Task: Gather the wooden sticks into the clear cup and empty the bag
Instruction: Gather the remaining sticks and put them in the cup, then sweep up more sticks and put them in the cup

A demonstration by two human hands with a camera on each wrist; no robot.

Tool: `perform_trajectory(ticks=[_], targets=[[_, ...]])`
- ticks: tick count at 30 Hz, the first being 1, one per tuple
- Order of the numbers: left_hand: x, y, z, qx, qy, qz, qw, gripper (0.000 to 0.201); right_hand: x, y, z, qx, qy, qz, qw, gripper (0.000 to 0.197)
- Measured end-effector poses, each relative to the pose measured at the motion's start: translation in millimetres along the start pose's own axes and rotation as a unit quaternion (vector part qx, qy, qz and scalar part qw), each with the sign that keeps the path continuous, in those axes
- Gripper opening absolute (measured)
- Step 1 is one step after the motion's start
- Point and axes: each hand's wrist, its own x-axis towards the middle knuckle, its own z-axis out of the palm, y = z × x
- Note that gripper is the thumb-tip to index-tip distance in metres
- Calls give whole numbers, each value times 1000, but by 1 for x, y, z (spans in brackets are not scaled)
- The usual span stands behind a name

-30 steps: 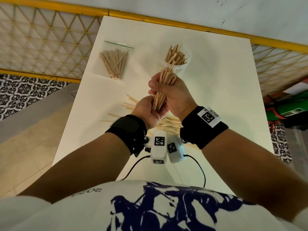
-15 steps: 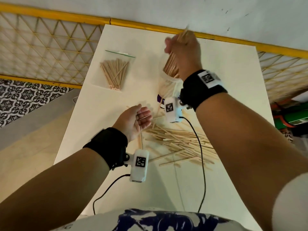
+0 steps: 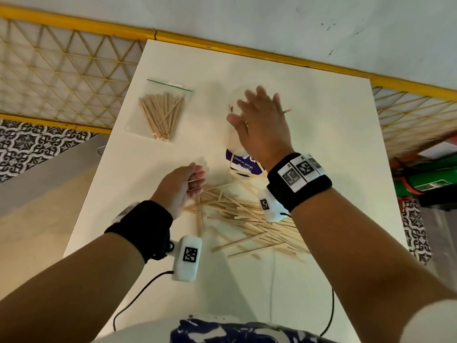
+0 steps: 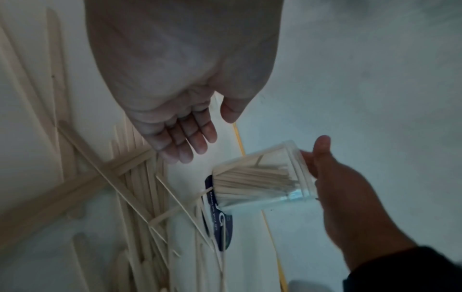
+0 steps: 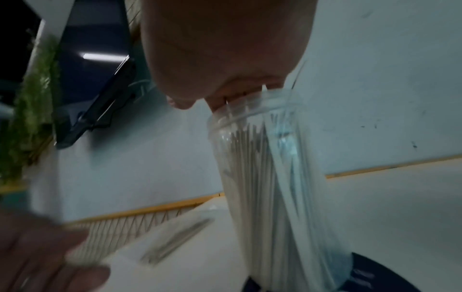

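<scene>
The clear cup point(image 3: 233, 141) point(image 4: 265, 177) point(image 5: 275, 177) stands mid-table on a purple round sticker point(image 3: 243, 167), packed with wooden sticks. My right hand point(image 3: 259, 112) point(image 5: 225, 59) lies flat over the cup's mouth, fingers straight and spread, palm on the stick tops. A pile of loose sticks point(image 3: 247, 219) point(image 4: 130, 187) lies nearer me. My left hand point(image 3: 195, 177) point(image 4: 190, 136) hovers at the pile's left edge, fingers loosely curled and holding nothing. The zip bag point(image 3: 162, 112) point(image 5: 175, 245) with several sticks in it lies flat at the far left.
The white table point(image 3: 321, 144) ends at a yellow-framed lattice railing point(image 3: 61, 78) at the back and both sides. Black cables point(image 3: 138, 293) run from the wrist cameras across the table's near edge.
Both hands held a bundle of sticks over the pile. My right hand carried it into the cup, let go and flattened on top. My left hand let go and sank toward the pile.
</scene>
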Motion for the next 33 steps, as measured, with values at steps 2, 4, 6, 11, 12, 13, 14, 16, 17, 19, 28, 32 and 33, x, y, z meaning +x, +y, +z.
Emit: perform_trajectory(ticks=[2,4,6,11,12,13,14,16,17,19,28,32,33], targets=[[-1,-2,-6,60,4,37,998,19,8,7,-12,-1,46,28,999,63],[-2,-5,-13,122,5,73,990,13,18,16,-18,-15,25,74,997,69],[-5,-7,-19,181,13,91,979,20,22,21,-16,-49,-30,79,995,75],[-8,-14,-32,281,57,132,949,36,11,33,-21,-77,-42,28,996,68],[-10,-15,-34,311,59,146,937,31,5,36,-24,-68,-25,47,996,65],[-11,-15,-35,335,64,167,925,24,-2,40,-25,-56,-5,74,996,63],[-13,-16,-37,360,78,186,911,19,-11,42,-25,-42,13,100,994,63],[-15,-20,-46,423,110,225,871,27,-28,41,-20,-21,21,121,992,61],[-15,-25,-53,461,124,233,847,36,-34,39,-15,-27,11,110,994,61],[-20,-34,-64,544,132,208,802,51,-41,36,-8,-64,-7,67,996,63],[-36,-90,-82,710,-4,199,675,109,-40,42,-6,-8,176,-66,982,29],[-39,-99,-58,718,-41,226,657,95,-70,17,31,55,-28,-167,984,38],[-40,-100,-51,719,-56,234,652,93,-72,13,44,39,-126,-180,975,44]])
